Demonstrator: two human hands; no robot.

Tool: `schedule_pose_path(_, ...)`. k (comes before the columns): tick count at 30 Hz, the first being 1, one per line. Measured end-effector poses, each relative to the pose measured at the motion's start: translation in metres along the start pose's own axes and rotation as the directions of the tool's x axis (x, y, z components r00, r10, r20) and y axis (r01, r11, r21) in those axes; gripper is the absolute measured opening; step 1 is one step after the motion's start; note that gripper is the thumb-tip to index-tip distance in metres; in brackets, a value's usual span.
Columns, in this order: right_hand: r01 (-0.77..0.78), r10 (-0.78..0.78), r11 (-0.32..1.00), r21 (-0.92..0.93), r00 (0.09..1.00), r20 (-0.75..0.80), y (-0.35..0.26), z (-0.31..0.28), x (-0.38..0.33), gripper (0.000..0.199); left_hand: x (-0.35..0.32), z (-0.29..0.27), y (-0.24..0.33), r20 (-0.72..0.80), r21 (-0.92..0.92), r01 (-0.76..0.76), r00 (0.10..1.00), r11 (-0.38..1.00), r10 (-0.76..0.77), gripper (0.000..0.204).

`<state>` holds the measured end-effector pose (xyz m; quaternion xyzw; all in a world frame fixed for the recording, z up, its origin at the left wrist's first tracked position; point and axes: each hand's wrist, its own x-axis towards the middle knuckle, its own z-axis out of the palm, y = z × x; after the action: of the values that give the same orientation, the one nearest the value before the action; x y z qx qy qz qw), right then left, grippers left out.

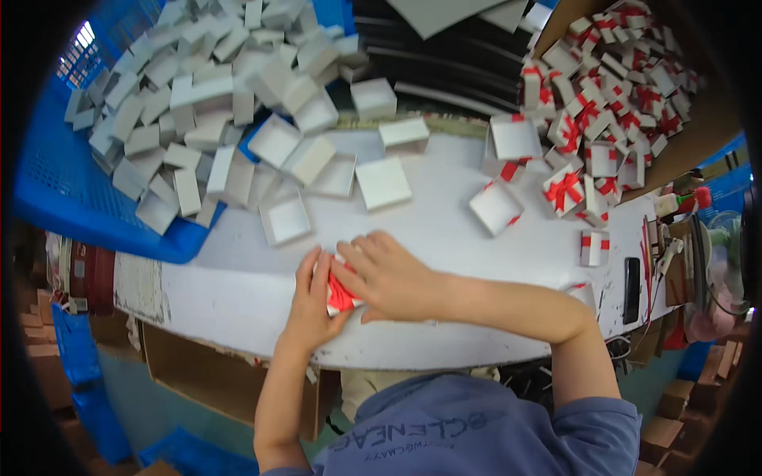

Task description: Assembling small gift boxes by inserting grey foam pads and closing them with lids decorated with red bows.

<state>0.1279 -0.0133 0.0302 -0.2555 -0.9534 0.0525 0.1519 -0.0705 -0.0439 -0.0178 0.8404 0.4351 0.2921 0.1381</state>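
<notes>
A small white gift box lid with a red ribbon (pixel 341 297) is between my hands near the front edge of the table. My left hand (pixel 311 305) is closed round its left side, thumb below and fingers above. From the right, my right hand (pixel 389 278) reaches over the top, its fingers bent down onto the lid and ribbon. Those fingers hide much of the lid's upper right part. Just beyond my hands are plain white box pieces, among them an open one (pixel 287 222) and a squarish one (pixel 383 183).
A blue plastic basket (pixel 95 218) heaped with plain white box pieces (pixel 214 95) stands far left. At far right, a cardboard carton (pixel 698 135) holds many ribboned pieces, some spilling onto the white table (pixel 238 297). A black phone (pixel 632 290) lies near the right end.
</notes>
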Motion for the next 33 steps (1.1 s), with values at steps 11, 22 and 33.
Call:
schedule_pose_path(11, 0.052, -0.043, 0.970, -0.237, 0.998, 0.045, 0.060, -0.047, 0.005, 0.057, -0.003, -0.049, 0.022, 0.230, 0.266, 0.221, 0.931, 0.938, -0.284, 0.095)
schedule_pose_path(22, -0.497, 0.399, 0.453, -0.740, 0.855, -0.330, 0.216, -0.181, 0.053, 0.051, 0.043, 0.019, 0.062, 0.326, -0.016, -0.155, 0.933, 0.988, 0.152, 0.071)
schedule_pose_path(33, 0.079, -0.150, 0.972, -0.219, 0.931, -0.332, 0.087, -0.088, -0.006, 0.028, 0.032, 0.029, 0.026, 0.085, -0.337, 0.186, 0.982, 0.923, -0.168, 0.094)
